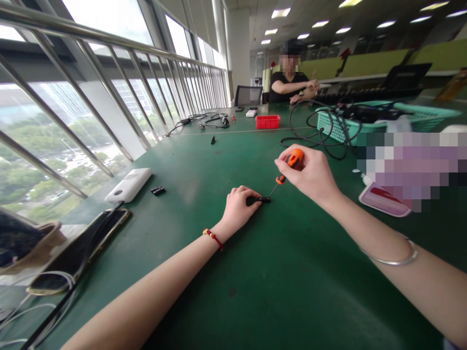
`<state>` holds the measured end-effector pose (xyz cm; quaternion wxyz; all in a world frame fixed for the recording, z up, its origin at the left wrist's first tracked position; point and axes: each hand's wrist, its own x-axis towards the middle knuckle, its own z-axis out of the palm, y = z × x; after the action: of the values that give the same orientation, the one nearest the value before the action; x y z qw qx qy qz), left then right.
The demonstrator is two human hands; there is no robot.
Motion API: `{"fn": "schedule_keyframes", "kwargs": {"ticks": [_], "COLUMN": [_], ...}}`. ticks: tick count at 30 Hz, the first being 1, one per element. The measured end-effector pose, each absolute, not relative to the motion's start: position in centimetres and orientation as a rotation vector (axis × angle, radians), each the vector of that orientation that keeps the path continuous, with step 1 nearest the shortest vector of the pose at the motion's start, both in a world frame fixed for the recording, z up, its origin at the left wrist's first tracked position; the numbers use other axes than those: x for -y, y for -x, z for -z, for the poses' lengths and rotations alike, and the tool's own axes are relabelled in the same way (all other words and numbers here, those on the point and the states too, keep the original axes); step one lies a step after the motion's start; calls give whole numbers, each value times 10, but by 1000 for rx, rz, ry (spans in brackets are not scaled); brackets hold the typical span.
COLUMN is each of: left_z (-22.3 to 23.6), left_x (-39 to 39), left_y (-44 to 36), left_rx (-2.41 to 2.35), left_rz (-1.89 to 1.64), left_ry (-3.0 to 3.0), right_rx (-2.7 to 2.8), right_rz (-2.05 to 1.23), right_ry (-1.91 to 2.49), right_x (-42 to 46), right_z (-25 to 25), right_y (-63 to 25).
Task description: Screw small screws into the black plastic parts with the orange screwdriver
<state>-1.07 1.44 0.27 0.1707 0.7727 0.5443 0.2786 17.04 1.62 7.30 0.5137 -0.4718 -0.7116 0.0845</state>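
My right hand (310,170) is closed round the handle of an orange and black screwdriver (295,158), held at a slant with its shaft pointing down and left. The screwdriver's tip meets, or comes very close to, the right end of a small black part (265,199). Against the green table, my left hand (241,206) pinches that black part, whose left portion is partly covered by the fingers. What kind of part it is cannot be made out.
Left of my hands lie a small black piece (158,191), a white power bank (129,184) and a phone (80,253) with cables. Farther back are a red bin (267,122), coiled cables (215,119) and a green basket (339,127). A person (292,80) sits at the far end.
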Motion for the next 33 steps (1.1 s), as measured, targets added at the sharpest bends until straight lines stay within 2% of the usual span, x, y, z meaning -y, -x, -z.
{"fn": "schedule_keyframes", "kwargs": {"ticks": [33], "left_z": [-4], "left_x": [-13], "left_y": [10], "left_rx": [-1550], "left_rz": [-785], "left_ry": [-2197], "right_rx": [1712], "right_rz": [-279], "right_ry": [1226], "right_x": [-11], "right_z": [-74], "right_y": [-169]}}
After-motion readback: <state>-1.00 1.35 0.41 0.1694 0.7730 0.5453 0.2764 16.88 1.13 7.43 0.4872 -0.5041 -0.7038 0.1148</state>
